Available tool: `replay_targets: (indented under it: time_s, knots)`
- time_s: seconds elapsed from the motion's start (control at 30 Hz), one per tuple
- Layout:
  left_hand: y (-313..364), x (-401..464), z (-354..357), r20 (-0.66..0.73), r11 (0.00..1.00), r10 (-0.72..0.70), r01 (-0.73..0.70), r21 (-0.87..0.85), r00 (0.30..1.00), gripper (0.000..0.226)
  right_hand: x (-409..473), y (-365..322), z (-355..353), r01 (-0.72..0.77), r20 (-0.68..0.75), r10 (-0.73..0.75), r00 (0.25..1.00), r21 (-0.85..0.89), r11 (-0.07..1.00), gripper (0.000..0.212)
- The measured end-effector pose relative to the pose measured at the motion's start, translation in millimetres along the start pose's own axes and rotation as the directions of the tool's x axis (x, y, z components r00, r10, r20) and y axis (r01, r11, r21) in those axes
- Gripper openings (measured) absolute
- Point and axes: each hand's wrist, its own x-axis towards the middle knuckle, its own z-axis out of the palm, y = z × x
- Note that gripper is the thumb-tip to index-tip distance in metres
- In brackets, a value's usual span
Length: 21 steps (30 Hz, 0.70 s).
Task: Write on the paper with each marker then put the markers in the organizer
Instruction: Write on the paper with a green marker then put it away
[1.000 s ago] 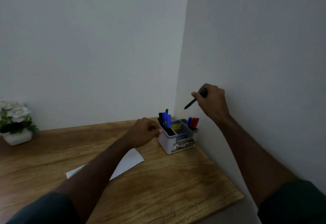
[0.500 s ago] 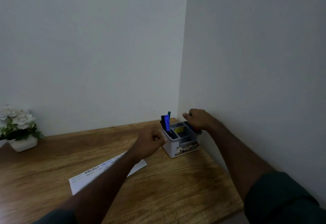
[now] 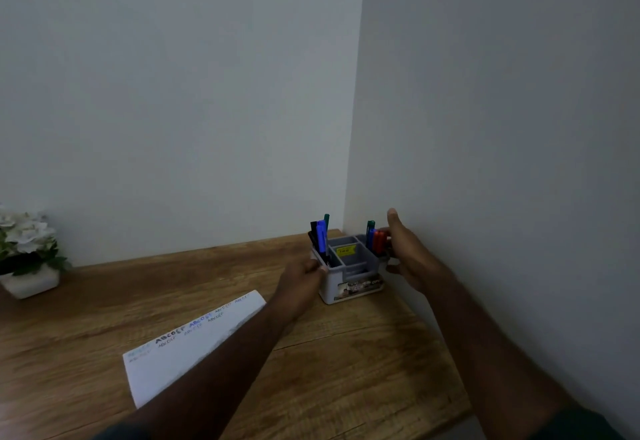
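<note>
L hand (image 3: pixel 302 278): curled, touched organizer (image 3: pixel 349 282) left rim.
R hand (image 3: pixel 403 252): spread beside right rim, near wall.
Desk (image 3: pixel 346 370) front: bare.

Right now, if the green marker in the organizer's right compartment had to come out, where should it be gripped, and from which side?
Probably pinch the green marker by its cap from above. It stands upright and tops the blue and red markers packed beside it, while the organizer wall hides its lower barrel.

matt grey plastic organizer (image 3: pixel 360 268), smooth white paper (image 3: pixel 180 353), grainy wood-look table (image 3: pixel 346 370)
</note>
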Motion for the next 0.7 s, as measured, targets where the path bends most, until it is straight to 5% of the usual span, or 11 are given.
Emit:
replay_targets:
  time_s: [0.7]
  knots:
    - [3.4, 105.7, -35.8, 0.023, 0.987, -0.162, 0.162, 0.003, 0.986, 0.027, 83.6, -24.9, 44.8, 0.005, -0.031, -0.004, 1.000, 0.025, 1.000, 0.061]
